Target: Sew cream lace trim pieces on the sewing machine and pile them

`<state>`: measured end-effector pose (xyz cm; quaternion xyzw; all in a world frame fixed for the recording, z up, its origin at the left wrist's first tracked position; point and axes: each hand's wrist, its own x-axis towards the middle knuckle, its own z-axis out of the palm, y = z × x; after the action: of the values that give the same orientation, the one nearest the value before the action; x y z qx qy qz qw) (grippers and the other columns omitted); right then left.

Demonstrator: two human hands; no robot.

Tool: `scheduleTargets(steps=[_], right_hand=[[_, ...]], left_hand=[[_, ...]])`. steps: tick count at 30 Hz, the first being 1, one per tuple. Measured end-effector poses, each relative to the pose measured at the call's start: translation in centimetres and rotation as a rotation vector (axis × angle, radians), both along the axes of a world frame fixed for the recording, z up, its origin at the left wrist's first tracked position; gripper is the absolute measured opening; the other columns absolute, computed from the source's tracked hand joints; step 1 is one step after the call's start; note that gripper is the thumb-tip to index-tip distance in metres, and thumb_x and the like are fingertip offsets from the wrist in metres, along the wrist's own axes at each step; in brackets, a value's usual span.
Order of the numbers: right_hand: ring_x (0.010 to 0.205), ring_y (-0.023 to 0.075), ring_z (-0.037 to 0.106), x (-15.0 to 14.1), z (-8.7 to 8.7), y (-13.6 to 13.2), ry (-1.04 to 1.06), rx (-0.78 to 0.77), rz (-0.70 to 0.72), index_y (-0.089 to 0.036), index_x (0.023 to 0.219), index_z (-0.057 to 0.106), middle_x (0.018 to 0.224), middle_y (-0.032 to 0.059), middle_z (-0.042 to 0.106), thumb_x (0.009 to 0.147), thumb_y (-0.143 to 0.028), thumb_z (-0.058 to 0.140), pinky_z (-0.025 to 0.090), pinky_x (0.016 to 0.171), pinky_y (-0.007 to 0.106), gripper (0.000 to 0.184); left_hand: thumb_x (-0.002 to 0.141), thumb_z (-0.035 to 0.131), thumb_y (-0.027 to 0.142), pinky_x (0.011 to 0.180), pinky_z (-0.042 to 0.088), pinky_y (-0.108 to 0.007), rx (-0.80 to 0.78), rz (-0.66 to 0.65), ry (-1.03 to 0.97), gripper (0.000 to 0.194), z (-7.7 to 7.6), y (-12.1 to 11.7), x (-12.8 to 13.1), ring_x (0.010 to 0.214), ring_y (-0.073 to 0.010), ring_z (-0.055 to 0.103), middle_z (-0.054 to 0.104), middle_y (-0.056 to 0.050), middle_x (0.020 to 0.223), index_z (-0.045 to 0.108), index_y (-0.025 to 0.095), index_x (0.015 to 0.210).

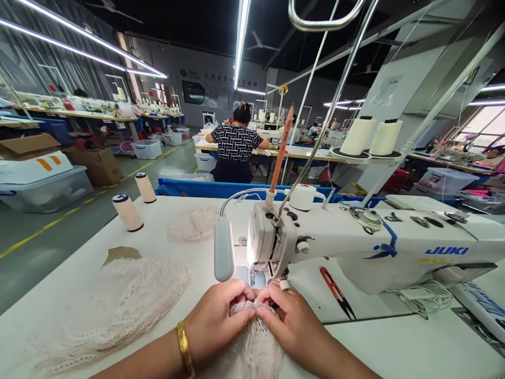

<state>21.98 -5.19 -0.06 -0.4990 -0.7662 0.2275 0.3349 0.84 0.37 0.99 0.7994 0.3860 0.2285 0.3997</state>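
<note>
My left hand (222, 311) and my right hand (290, 316) meet in front of the sewing machine (323, 231), thumbs almost touching. Both pinch the gathered edge of a pale lace piece (258, 347), which hangs down toward me between the wrists. The fingertips are close to the presser foot (253, 276); whether the lace reaches under it is hidden by my fingers. On the left of the table lies a layered pile of pale lace (130, 300). A smaller lace piece (193, 225) rests farther back.
Red thread snips (335, 289) lie right of my hands, under the machine arm. Two peach thread cones (128, 213) stand at the table's left edge. A grey lamp head (224, 250) hangs left of the needle area. A person in a patterned top (238, 139) sits ahead.
</note>
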Motion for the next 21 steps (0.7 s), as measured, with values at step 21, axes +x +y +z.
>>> scheduleTargets(steps=[21], right_hand=[[0.07,0.0155,0.061,-0.3,-0.5,-0.1,0.026,0.383,0.003,-0.026,0.09,0.057,0.079,-0.0057,0.07,0.104,-0.014,0.056,0.045,0.079,0.03,0.018]], left_hand=[[0.085,0.063,0.047,0.059,0.036,-0.026,-0.082,0.113,-0.117,0.028,0.0,-1.4,1.0,0.064,-0.0152,0.044,0.052,0.004,0.069,0.05,0.022,0.078]])
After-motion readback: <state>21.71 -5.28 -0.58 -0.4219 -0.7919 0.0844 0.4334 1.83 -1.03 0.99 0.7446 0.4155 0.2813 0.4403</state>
